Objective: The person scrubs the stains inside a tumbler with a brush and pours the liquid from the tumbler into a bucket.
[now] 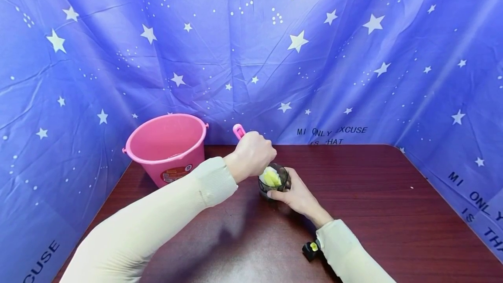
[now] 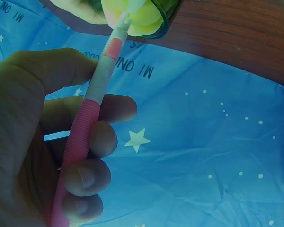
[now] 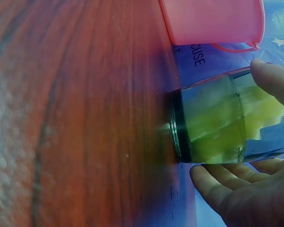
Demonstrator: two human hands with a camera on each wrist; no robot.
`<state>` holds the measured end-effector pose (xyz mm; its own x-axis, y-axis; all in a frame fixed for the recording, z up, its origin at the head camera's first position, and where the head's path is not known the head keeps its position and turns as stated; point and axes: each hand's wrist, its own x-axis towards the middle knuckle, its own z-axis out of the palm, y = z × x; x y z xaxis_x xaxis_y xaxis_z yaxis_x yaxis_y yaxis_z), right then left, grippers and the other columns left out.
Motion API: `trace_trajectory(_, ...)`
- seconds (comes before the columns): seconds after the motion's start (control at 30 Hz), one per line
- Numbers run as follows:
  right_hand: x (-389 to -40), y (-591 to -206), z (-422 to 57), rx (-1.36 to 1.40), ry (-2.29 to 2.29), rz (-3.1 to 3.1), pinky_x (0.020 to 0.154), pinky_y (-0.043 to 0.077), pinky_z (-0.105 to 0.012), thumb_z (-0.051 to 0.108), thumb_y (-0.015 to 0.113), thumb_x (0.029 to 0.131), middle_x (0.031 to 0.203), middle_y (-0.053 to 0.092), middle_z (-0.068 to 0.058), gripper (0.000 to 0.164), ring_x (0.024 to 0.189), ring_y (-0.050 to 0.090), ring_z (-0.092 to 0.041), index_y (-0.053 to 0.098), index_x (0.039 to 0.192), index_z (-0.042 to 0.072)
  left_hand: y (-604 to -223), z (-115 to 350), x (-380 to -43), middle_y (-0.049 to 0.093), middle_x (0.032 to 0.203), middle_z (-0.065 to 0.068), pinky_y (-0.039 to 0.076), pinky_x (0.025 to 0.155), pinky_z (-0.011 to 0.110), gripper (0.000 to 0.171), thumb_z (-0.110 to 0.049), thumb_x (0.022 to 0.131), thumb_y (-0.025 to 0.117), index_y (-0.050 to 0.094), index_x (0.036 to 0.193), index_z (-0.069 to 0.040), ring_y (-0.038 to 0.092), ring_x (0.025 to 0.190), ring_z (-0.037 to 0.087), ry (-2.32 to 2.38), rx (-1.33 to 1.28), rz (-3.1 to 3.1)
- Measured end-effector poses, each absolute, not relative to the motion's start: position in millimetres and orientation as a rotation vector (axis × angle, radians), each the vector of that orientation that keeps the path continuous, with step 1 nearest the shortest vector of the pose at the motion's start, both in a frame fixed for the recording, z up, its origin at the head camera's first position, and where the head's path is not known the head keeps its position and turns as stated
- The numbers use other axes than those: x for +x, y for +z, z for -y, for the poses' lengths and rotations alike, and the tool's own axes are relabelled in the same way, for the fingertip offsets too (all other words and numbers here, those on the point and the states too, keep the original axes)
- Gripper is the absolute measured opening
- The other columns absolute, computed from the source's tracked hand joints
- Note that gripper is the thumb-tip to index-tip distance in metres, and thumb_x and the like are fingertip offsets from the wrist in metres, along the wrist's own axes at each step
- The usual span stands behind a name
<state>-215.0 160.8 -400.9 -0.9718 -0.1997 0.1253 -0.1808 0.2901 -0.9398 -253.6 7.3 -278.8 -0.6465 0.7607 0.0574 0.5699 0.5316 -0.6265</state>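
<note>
My left hand grips a cup brush with a pink and white handle, its fingers wrapped around the ribbed part. The handle's pink looped end sticks up above the fist in the head view. Down inside a dark transparent glass sits the brush's yellow and white sponge head. My right hand holds this glass from the right, thumb on one side and fingers on the other. In the right wrist view the glass base is close to the tabletop; whether it touches is hard to tell.
A pink bucket with a round label stands at the back left of the dark red wooden table. Behind and beside the table hangs a blue cloth with white stars. A small black device is at the right wrist.
</note>
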Motion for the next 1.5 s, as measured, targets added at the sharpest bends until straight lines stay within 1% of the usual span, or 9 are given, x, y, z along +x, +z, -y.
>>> trace_trajectory(0.27, -216, -402, -161, -0.354, -1.796, -2.520, 0.093, 0.045, -0.039, 0.005, 0.079, 0.074, 0.122, 0.055, -0.020, 0.070, 0.110, 0.057, -0.028, 0.036, 0.129, -0.005, -279, -11, -255, 0.066, 0.074, -0.005, 0.047, 0.053, 0.034, 0.009, -0.027, 0.079, 0.063, 0.071, 0.082, -0.026, 0.057, 0.061, 0.016, 0.821, -1.085, 2.453)
trace_trajectory(0.57, -217, -403, -162, -0.356, -1.779, -2.544, 0.092, 0.045, -0.040, 0.004, 0.079, 0.075, 0.120, 0.056, -0.020, 0.070, 0.107, 0.058, -0.028, 0.037, 0.129, -0.005, -279, -14, -254, 0.066, 0.073, -0.005, 0.047, 0.054, 0.034, 0.010, -0.029, 0.078, 0.063, 0.071, 0.082, -0.026, 0.057, 0.062, 0.017, 0.800, -1.106, 2.426)
trace_trajectory(0.8, -234, -433, -168, -0.358, -1.789, -2.567, 0.092, 0.045, -0.038, 0.012, 0.083, 0.072, 0.120, 0.056, -0.014, 0.073, 0.105, 0.058, -0.023, 0.038, 0.129, 0.003, -278, -16, -253, 0.065, 0.072, -0.005, 0.047, 0.054, 0.033, 0.010, -0.029, 0.078, 0.061, 0.070, 0.081, -0.025, 0.056, 0.060, 0.016, 0.811, -1.123, 2.423)
trace_trajectory(0.93, -235, -434, -170, -0.375, -1.791, -2.569, 0.092, 0.045, -0.037, 0.016, 0.084, 0.071, 0.119, 0.056, -0.012, 0.072, 0.104, 0.058, -0.022, 0.039, 0.127, 0.006, -277, -20, -252, 0.066, 0.073, -0.006, 0.046, 0.055, 0.033, 0.011, -0.028, 0.080, 0.061, 0.071, 0.083, -0.027, 0.056, 0.061, 0.015, 0.843, -1.131, 2.416)
trace_trajectory(1.03, -235, -433, -170, -0.390, -1.800, -2.562, 0.093, 0.044, -0.039, 0.016, 0.085, 0.070, 0.119, 0.056, -0.010, 0.073, 0.104, 0.058, -0.022, 0.040, 0.126, 0.008, -277, -24, -251, 0.066, 0.074, -0.007, 0.046, 0.057, 0.032, 0.012, -0.028, 0.081, 0.060, 0.071, 0.085, -0.028, 0.057, 0.063, 0.014, 0.862, -1.135, 2.400)
trace_trajectory(1.33, -234, -431, -171, -0.413, -1.786, -2.560, 0.095, 0.043, -0.041, 0.020, 0.084, 0.072, 0.122, 0.053, -0.009, 0.074, 0.107, 0.055, -0.023, 0.038, 0.129, 0.009, -273, -31, -249, 0.065, 0.074, -0.008, 0.046, 0.060, 0.031, 0.012, -0.034, 0.075, 0.064, 0.070, 0.084, -0.028, 0.058, 0.065, 0.013, 0.917, -1.147, 2.365)
trace_trajectory(1.5, -235, -432, -170, -0.411, -1.801, -2.542, 0.095, 0.042, -0.041, 0.019, 0.084, 0.071, 0.122, 0.054, -0.008, 0.073, 0.108, 0.055, -0.023, 0.039, 0.128, 0.011, -269, -34, -248, 0.065, 0.075, -0.008, 0.047, 0.060, 0.031, 0.013, -0.033, 0.075, 0.064, 0.069, 0.086, -0.028, 0.058, 0.066, 0.013, 0.972, -1.163, 2.371)
